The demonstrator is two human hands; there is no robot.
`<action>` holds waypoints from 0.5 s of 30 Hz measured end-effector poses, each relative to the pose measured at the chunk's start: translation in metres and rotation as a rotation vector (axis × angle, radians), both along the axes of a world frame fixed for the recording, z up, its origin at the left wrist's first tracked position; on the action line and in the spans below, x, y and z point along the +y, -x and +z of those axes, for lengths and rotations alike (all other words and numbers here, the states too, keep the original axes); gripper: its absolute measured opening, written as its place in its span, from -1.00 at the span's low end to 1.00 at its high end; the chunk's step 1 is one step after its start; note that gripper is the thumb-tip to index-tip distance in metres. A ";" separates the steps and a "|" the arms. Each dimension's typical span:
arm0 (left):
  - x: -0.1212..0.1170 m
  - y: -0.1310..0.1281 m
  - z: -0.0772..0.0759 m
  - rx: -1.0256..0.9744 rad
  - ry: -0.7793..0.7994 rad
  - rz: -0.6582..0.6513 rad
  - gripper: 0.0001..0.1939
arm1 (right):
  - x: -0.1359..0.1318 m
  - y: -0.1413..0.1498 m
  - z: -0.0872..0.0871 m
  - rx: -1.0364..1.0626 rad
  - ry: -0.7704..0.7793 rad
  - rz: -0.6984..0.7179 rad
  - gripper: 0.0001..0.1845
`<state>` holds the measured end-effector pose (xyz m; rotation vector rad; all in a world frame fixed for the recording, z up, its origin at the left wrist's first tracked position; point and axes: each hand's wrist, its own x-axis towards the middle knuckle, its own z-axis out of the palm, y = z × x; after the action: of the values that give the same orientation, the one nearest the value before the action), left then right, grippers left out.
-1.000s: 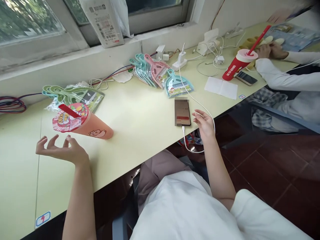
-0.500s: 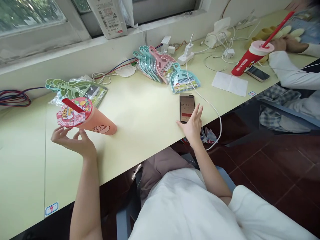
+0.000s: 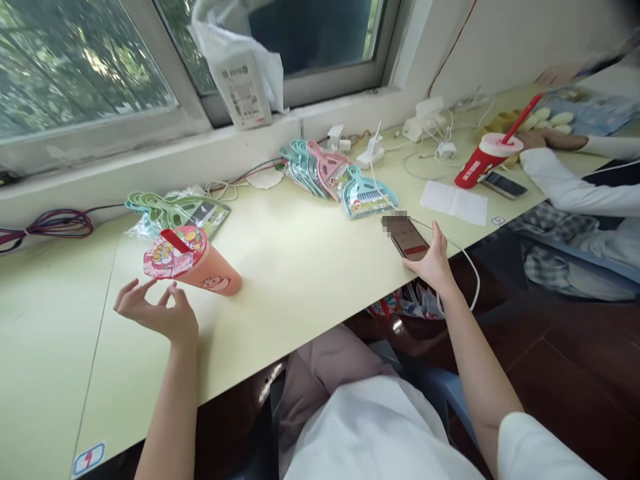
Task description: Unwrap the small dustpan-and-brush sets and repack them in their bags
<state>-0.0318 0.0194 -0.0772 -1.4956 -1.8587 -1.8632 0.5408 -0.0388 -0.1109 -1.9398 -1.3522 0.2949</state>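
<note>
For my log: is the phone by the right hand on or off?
On: the phone shows a brownish display with a red bar.

Clear no.: hand-drawn-looking red "9" on blue-bordered sticker, near L end of table's front edge. 2nd blue-bordered sticker, table edge on R, by white paper: tiny no., can't confirm digits. Red cup: white chars running along side, too small to read. Phone: faint row of digits, illeg.; red button below, wording n/r. Parcel on window sill: barcode-type marks + dark print, illeg. Peach cup: multicolor lid printing, text unreadable. Teal dustpan pack: printed card, wording illeg.
</note>
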 end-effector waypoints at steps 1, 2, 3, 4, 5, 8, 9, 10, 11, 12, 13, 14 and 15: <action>0.001 -0.001 -0.001 0.012 -0.081 -0.020 -0.44 | 0.008 -0.013 -0.002 -0.001 0.002 -0.017 0.40; 0.001 -0.002 -0.002 0.032 -0.156 -0.034 -0.45 | 0.017 -0.026 -0.005 -0.007 -0.003 -0.034 0.41; 0.002 -0.004 -0.003 0.053 -0.200 -0.043 -0.45 | 0.025 -0.039 -0.006 -0.011 -0.013 -0.043 0.41; 0.002 -0.007 -0.004 0.077 -0.222 -0.046 -0.45 | 0.033 -0.050 -0.007 -0.015 -0.022 -0.047 0.41; 0.002 -0.009 -0.006 0.104 -0.226 -0.047 -0.46 | 0.041 -0.061 -0.008 -0.021 -0.026 -0.047 0.40; 0.002 -0.015 -0.009 0.180 -0.177 -0.054 -0.50 | 0.055 -0.076 -0.006 -0.093 0.012 -0.053 0.34; 0.001 -0.016 -0.010 0.195 -0.152 -0.052 -0.53 | 0.059 -0.073 -0.004 -0.149 0.027 -0.061 0.31; 0.000 -0.017 -0.011 0.204 -0.132 -0.044 -0.57 | 0.062 -0.067 -0.001 -0.219 0.036 -0.064 0.26; -0.001 -0.017 -0.010 0.207 -0.117 -0.034 -0.61 | 0.067 -0.056 0.001 -0.300 0.041 -0.054 0.21; -0.002 -0.017 -0.010 0.204 -0.106 -0.024 -0.64 | 0.073 -0.043 0.003 -0.382 0.042 -0.027 0.14; -0.003 -0.017 -0.009 0.190 -0.093 -0.013 -0.65 | 0.080 -0.027 0.005 -0.456 0.049 0.035 0.07; -0.004 -0.017 -0.008 0.161 -0.037 -0.010 -0.64 | 0.089 -0.010 0.007 -0.523 0.067 0.116 0.00; -0.006 -0.016 -0.008 0.134 0.020 0.003 -0.62 | 0.100 0.007 0.008 -0.569 0.090 0.182 -0.06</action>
<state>-0.0155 0.0138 -0.0849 -1.5804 -1.8236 -1.7020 0.5341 0.0609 -0.1028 -2.0646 -1.9111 -0.1304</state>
